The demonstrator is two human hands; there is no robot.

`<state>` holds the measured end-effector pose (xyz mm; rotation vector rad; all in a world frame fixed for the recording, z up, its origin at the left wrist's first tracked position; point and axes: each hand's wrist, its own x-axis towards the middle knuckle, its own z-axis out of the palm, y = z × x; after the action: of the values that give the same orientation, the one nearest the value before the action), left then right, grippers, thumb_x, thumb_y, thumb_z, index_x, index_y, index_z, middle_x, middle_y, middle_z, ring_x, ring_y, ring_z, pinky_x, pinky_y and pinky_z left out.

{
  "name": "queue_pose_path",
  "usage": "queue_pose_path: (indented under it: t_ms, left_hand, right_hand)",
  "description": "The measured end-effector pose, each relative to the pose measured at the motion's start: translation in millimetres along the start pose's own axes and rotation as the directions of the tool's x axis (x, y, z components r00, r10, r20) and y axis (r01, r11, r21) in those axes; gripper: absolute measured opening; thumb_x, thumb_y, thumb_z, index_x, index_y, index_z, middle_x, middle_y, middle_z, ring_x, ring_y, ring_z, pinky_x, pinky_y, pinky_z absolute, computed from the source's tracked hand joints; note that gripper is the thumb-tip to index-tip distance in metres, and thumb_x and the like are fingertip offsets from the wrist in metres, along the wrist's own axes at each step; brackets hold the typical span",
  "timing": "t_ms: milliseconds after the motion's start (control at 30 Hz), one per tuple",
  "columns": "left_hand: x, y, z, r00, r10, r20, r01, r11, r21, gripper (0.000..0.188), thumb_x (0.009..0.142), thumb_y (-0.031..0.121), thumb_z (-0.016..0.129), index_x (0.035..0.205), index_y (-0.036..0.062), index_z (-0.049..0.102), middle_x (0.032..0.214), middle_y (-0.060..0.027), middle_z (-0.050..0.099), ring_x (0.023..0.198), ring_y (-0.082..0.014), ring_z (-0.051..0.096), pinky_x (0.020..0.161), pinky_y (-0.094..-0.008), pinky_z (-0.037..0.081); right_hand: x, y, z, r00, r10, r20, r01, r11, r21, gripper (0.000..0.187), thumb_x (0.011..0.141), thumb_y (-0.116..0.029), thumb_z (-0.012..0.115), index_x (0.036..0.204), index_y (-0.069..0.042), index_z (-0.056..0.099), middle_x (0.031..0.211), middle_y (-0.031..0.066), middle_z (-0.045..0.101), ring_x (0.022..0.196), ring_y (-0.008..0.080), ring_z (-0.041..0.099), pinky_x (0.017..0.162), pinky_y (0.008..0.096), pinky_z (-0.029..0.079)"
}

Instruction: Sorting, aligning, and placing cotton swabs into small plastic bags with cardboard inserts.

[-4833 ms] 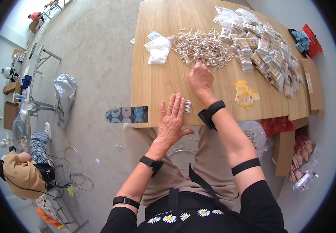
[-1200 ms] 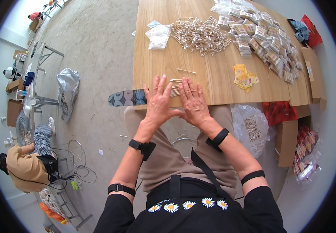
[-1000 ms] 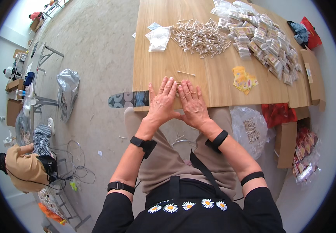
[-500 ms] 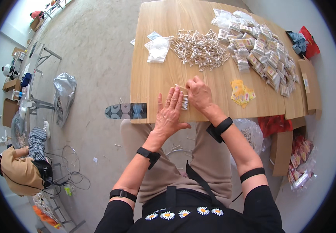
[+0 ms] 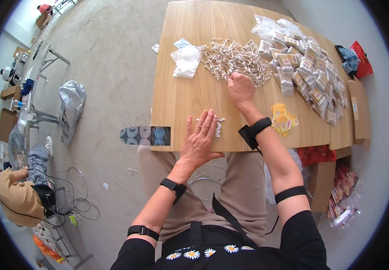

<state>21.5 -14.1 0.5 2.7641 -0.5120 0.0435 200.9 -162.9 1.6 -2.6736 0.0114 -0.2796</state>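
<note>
My left hand point(image 5: 199, 143) lies flat near the front edge of the table, fingers stretched out. Under and beside those fingers is a small row of cotton swabs point(image 5: 217, 130), partly hidden by the hand; a single swab lies across its far end. My right hand point(image 5: 241, 90) is at the near edge of a loose pile of cotton swabs point(image 5: 230, 56), with its fingers curled closed. Whatever its fingertips pinch is hidden from view.
Clear plastic bags point(image 5: 187, 60) lie left of the pile. Filled swab packets point(image 5: 311, 72) are heaped at the right, and yellow cards point(image 5: 284, 119) sit nearer me. Cardboard boxes point(image 5: 322, 180) stand beside the table. Another person point(image 5: 21, 195) sits at the far left.
My right hand has moved away from the left hand, forward and to the right, to the swab pile. The left hand stays over the row of swabs.
</note>
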Motion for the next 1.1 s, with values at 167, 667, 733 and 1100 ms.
queue_pose_path:
  t_ms: [167, 667, 733, 1100]
  left_hand:
    - [0.5, -2.0, 1.4, 1.0, 0.012, -0.012, -0.012, 1.0, 0.005, 0.13, 0.051, 0.064, 0.082, 0.152, 0.003, 0.027, 0.161, -0.0108, 0.023, 0.15, -0.0241, 0.017, 0.121, -0.055, 0.008]
    - [-0.1, -1.7, 6.1, 1.0, 0.006, -0.029, -0.005, 0.999, 0.035, 0.135, 0.053, 0.068, 0.08, 0.154, 0.0016, 0.02, 0.161, -0.014, 0.021, 0.151, -0.0258, 0.014, 0.122, -0.0545, 0.003]
    - [-0.1, -1.0, 6.2, 1.0, -0.006, -0.01, 0.007, 0.999, 0.044, 0.134, 0.053, 0.068, 0.08, 0.153, 0.0008, 0.022, 0.16, -0.0153, 0.023, 0.151, -0.0269, 0.014, 0.122, -0.0548, 0.004]
    - [-0.8, -1.4, 9.4, 0.998, 0.002, -0.059, 0.001, 0.999, 0.041, 0.13, 0.051, 0.066, 0.083, 0.15, 0.0009, 0.029, 0.157, -0.0158, 0.027, 0.15, -0.0278, 0.019, 0.121, -0.0554, 0.007]
  right_hand:
    - [-43.1, 17.2, -15.9, 0.958, -0.284, 0.034, 0.276, 0.95, 0.148, 0.012, 0.085, -0.018, 0.063, 0.082, -0.007, 0.068, 0.085, 0.0154, 0.067, 0.08, 0.0359, 0.067, 0.071, 0.047, 0.054]
    - [-100.3, -4.6, -15.4, 0.907, -0.414, 0.081, 0.363, 0.863, 0.351, 0.006, 0.085, -0.006, 0.06, 0.088, -0.005, 0.066, 0.09, 0.0147, 0.061, 0.08, 0.0359, 0.063, 0.071, 0.0452, 0.052]
    - [-98.2, -0.2, -17.8, 0.916, -0.387, 0.105, 0.32, 0.863, 0.392, 0.007, 0.084, -0.005, 0.062, 0.09, -0.005, 0.066, 0.09, 0.0138, 0.061, 0.08, 0.0355, 0.063, 0.072, 0.0442, 0.051]
    - [-117.3, 6.6, -34.1, 0.923, -0.375, -0.081, 0.383, 0.914, 0.131, 0.01, 0.079, -0.003, 0.06, 0.089, -0.003, 0.062, 0.091, 0.0159, 0.058, 0.086, 0.0354, 0.059, 0.073, 0.0457, 0.05]
